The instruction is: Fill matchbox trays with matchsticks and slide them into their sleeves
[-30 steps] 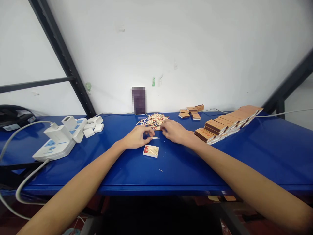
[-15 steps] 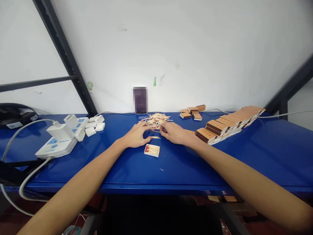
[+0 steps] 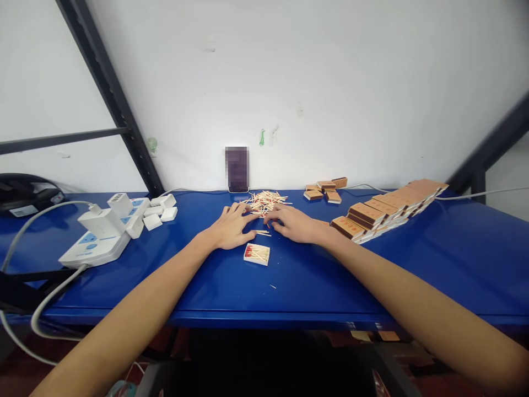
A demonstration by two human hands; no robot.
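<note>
Lying toward the table's (image 3: 314,292) back edge, the match pile (image 3: 268,199) is just beyond both hands. The left hand (image 3: 231,229) is spread and released, thumb beside a few matches (image 3: 263,232). The right hand (image 3: 294,225) is curled; whether it grips a match, I cannot tell. The tray (image 3: 257,254) sits nearer the front edge.

The left hand (image 3: 232,229) is spread at the near left of the match heap (image 3: 268,200); the right hand (image 3: 294,223) curls at its near right. A matchbox tray (image 3: 256,262) lies in front of the heap, stacked matchboxes (image 3: 378,212) right of it, a power strip (image 3: 93,250) well left.
</note>
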